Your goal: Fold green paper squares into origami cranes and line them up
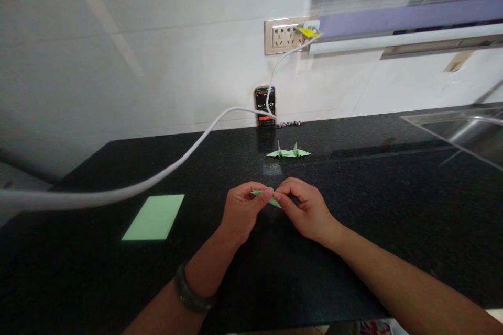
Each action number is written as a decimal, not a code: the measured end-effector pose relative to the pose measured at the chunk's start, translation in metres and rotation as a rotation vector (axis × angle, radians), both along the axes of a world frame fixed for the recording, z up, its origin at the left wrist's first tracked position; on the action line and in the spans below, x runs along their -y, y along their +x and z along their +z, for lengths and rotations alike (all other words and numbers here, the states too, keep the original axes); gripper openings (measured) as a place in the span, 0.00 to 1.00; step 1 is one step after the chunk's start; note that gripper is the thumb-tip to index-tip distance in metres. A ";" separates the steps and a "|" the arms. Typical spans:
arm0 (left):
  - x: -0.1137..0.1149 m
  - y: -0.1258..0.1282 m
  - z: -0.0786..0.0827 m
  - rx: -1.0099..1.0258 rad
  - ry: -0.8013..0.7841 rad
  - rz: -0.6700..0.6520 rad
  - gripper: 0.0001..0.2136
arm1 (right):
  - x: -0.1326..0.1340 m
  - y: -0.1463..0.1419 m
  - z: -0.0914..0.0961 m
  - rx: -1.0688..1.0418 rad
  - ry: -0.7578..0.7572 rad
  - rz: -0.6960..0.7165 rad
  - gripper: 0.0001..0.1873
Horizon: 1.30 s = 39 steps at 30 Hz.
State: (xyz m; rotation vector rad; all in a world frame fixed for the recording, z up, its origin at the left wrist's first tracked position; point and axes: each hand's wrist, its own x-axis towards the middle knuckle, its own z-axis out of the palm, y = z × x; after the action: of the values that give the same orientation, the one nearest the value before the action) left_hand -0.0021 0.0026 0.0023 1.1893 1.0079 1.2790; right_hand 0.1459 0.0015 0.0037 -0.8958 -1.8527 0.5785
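Note:
Between my two hands is a small piece of folded green paper, mostly covered by my fingers. My left hand pinches it between thumb and fingers from the left. From the right, the thumb and fingertips of my right hand close on its other end, and the fingertips of both hands nearly touch. Just beyond them, green folded paper cranes stand on the dark counter, with two points sticking up. Off to the left of my left hand lies a stack of square green paper.
A phone showing a timer leans against the tiled wall, with a beaded string beside it. A white cable runs from the wall socket across the left foreground. At right is a metal sink in the black counter.

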 end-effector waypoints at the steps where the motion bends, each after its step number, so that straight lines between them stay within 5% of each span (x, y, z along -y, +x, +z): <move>1: 0.000 0.001 0.000 0.030 -0.030 -0.008 0.08 | 0.000 0.000 0.000 -0.023 -0.016 -0.020 0.08; 5: 0.001 0.003 0.001 0.145 -0.122 -0.046 0.15 | -0.001 -0.001 -0.003 -0.220 -0.145 -0.123 0.09; 10: 0.001 0.004 0.000 0.077 -0.147 -0.068 0.10 | -0.004 -0.002 -0.006 -0.389 -0.309 -0.082 0.09; 25: 0.000 0.001 0.000 -0.209 0.015 0.026 0.09 | -0.001 -0.006 -0.005 -0.266 -0.396 -0.021 0.09; 39: 0.001 0.006 0.001 -0.026 -0.120 -0.054 0.09 | -0.009 -0.001 -0.009 -0.244 -0.444 -0.056 0.15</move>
State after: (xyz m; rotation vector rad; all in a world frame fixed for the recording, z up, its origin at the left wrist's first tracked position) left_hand 0.0039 0.0021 0.0033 1.1362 1.0499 1.1475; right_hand 0.1450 0.0106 -0.0048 -1.1054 -1.4984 1.0409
